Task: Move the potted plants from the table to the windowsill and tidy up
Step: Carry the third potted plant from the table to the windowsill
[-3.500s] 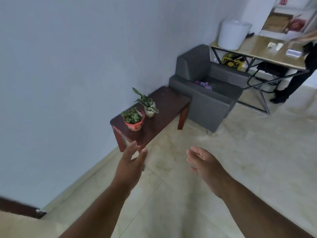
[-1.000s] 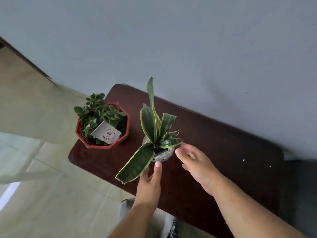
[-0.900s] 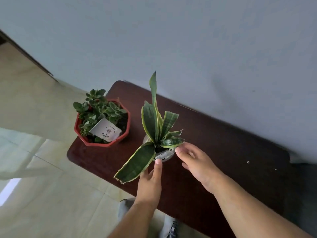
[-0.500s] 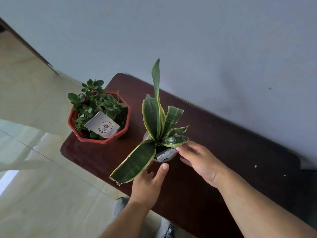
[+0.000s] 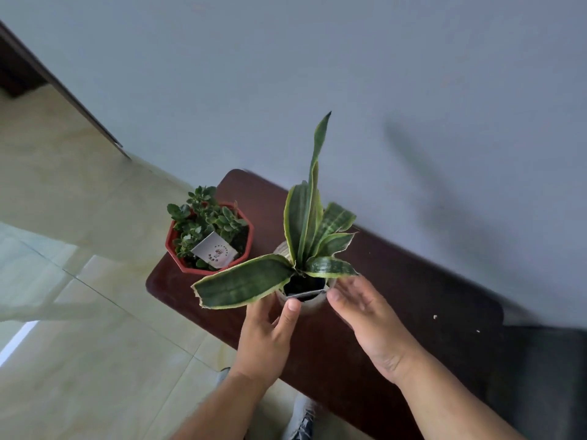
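Note:
A snake plant (image 5: 305, 249) with long striped leaves grows in a small pale pot (image 5: 309, 304) and is held above the dark wooden table (image 5: 397, 296). My left hand (image 5: 270, 331) grips the pot's left side, thumb up on its front. My right hand (image 5: 365, 312) presses the pot's right side with spread fingers. A second plant with small green leaves and a white tag sits in a red octagonal pot (image 5: 209, 239) at the table's left end.
A pale blue wall (image 5: 381, 90) runs right behind the table. Beige tiled floor (image 5: 79, 312) lies to the left and below. A dark grey sofa edge (image 5: 556, 376) adjoins the table on the right. My shoe (image 5: 301, 420) shows below.
Both hands have closed around the snake plant's pot and raised it off the table towards me. The red pot has stayed where it was.

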`<state>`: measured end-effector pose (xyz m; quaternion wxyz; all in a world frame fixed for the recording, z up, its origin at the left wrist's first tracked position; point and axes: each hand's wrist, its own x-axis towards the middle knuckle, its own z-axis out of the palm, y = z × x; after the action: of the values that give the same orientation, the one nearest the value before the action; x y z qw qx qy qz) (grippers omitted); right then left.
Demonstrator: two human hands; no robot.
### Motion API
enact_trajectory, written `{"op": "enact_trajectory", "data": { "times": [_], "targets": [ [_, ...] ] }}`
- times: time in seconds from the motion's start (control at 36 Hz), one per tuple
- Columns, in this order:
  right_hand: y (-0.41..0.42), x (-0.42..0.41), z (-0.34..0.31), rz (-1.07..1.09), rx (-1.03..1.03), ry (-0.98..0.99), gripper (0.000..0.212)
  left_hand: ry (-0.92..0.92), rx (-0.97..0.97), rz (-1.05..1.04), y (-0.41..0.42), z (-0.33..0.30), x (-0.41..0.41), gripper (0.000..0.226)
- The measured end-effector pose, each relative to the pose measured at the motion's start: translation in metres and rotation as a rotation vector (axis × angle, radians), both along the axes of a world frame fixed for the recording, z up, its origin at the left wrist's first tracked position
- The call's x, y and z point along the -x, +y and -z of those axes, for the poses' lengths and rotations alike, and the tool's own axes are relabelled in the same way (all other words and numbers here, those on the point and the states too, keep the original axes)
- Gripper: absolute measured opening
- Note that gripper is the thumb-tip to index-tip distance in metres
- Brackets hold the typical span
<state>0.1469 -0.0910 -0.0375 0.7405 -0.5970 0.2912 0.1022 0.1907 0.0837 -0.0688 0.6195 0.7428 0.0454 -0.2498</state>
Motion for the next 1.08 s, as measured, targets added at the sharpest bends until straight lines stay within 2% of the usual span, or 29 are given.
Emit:
{"op": "enact_trajectory", "data": {
  "times": [0.11, 0.31, 0.42, 0.61, 0.72, 0.78, 0.89, 0.92, 1.0, 1.08],
  "targets": [
    [0.009, 0.000, -0.052, -0.018, -0.023, -0.075, 0.043, -0.077, 0.033, -0.024, 0.008, -0.044, -0.004, 0.038],
    [0.036, -0.011, -0.136, -0.101, 0.016, -0.210, 0.048, -0.140, 0.129, -0.095, 0.038, -0.139, -0.007, 0.044],
    [0.068, -0.033, -0.178, -0.235, 0.045, -0.275, 0.041, -0.109, 0.110, -0.135, 0.073, -0.182, -0.015, 0.044],
    [0.148, -0.080, -0.232, -0.416, 0.129, -0.312, 0.032, -0.171, 0.129, -0.239, 0.157, -0.228, -0.041, 0.062],
    [0.213, -0.099, -0.260, -0.488, 0.160, -0.335, 0.028, -0.203, 0.177, -0.278, 0.222, -0.251, -0.051, 0.046],
    [0.245, -0.106, -0.271, -0.512, 0.166, -0.355, 0.026, -0.194, 0.183, -0.301, 0.254, -0.259, -0.055, 0.054],
    [0.336, -0.119, -0.292, -0.604, 0.161, -0.370, 0.020, -0.235, 0.173, -0.389, 0.342, -0.272, -0.058, 0.098],
    [0.354, -0.121, -0.296, -0.623, 0.163, -0.370, 0.019, -0.242, 0.172, -0.404, 0.359, -0.278, -0.057, 0.094],
    [0.421, -0.129, -0.305, -0.683, 0.172, -0.385, 0.018, -0.272, 0.190, -0.461, 0.420, -0.295, -0.054, 0.053],
    [0.491, -0.139, -0.311, -0.728, 0.131, -0.412, 0.017, -0.328, 0.176, -0.536, 0.484, -0.304, -0.053, 0.046]
  ]
}}
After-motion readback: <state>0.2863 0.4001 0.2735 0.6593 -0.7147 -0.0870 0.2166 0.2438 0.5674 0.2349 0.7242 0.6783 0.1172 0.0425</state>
